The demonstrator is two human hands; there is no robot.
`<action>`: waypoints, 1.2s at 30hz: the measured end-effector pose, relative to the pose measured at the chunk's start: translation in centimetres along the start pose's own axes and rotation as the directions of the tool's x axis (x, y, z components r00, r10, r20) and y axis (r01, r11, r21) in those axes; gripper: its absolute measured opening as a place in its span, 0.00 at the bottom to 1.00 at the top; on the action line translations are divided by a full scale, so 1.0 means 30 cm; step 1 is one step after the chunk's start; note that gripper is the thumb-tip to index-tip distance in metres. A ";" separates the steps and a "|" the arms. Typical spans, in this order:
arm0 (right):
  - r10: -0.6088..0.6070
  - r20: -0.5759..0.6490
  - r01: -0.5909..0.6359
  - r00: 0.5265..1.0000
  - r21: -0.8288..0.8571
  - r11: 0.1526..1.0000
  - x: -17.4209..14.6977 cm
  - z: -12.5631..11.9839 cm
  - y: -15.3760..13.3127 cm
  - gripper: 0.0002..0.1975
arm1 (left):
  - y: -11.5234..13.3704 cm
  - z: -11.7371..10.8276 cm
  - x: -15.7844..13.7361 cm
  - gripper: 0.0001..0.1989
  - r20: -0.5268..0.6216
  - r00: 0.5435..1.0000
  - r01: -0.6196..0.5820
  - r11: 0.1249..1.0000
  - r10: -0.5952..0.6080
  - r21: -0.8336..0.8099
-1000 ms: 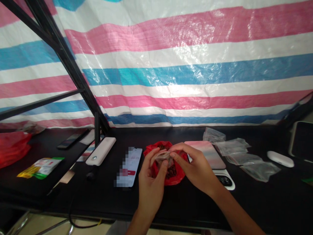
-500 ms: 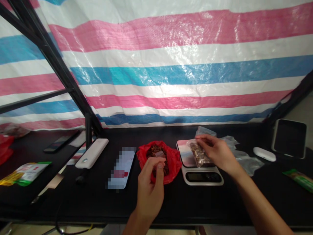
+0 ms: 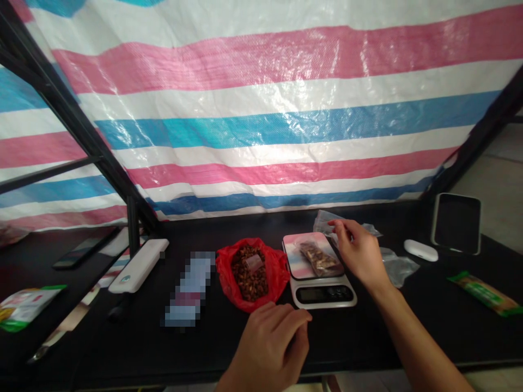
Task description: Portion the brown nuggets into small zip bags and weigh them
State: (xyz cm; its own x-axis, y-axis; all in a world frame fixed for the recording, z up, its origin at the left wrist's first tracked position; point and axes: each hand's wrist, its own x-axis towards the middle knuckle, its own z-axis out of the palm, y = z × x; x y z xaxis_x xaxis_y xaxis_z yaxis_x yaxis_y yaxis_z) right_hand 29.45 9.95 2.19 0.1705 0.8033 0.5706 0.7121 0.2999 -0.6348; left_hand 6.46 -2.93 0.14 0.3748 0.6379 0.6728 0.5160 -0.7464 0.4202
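Observation:
My left hand hovers in front of the red plastic bag, fingers curled in together, with nothing visible in them. That bag stands spread wide around small brown dried pieces, with a small clear scoop or cup lying on top. A sealed clear packet of brownish pieces rests on the pan of the digital scale. To the right of the pan is my right hand, thumb and forefinger apart at the edge of a flat clear plastic bag; whether they touch it I cannot tell.
More clear bags lie behind my right wrist. A white oval case, a dark-screened tablet and a green snack packet are at right. Leftward are a blurred-out phone, a white power bank and a dark phone.
My right hand has let go of the packet, now lying on the scale, and moved off it toward the clear bags. My left hand has drawn back from the red bag. The view has shifted right.

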 end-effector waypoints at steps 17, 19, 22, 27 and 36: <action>-0.065 0.150 0.065 0.987 0.002 0.998 -0.050 -0.054 -0.038 0.20 | 0.022 -0.005 0.028 0.11 -0.181 0.979 -0.081 0.994 0.094 0.080; -0.090 0.206 0.107 0.974 -0.072 0.992 -0.065 -0.050 -0.061 0.19 | 0.026 0.002 0.029 0.11 -0.184 0.976 -0.107 0.991 0.120 0.076; -0.132 0.246 0.182 0.960 -0.194 0.964 -0.094 -0.033 -0.087 0.21 | 0.034 0.018 0.029 0.11 -0.172 0.972 -0.155 0.986 0.163 0.060; -0.157 0.249 0.242 0.956 -0.359 0.902 -0.136 0.008 -0.112 0.22 | 0.052 0.041 0.019 0.13 -0.168 0.969 -0.166 0.982 0.179 0.087; -0.181 0.315 0.260 0.932 -0.230 0.938 -0.136 0.027 -0.114 0.22 | 0.059 0.046 0.015 0.13 -0.171 0.963 -0.188 0.975 0.206 0.115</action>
State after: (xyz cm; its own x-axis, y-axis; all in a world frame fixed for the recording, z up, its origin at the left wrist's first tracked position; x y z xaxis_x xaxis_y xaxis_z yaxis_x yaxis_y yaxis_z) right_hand 25.76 6.07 1.60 -0.1842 0.8562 0.4827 0.8686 0.3717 -0.3278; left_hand 8.62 -3.71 0.34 0.3355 0.4283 0.8390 0.5214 -0.8262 0.2133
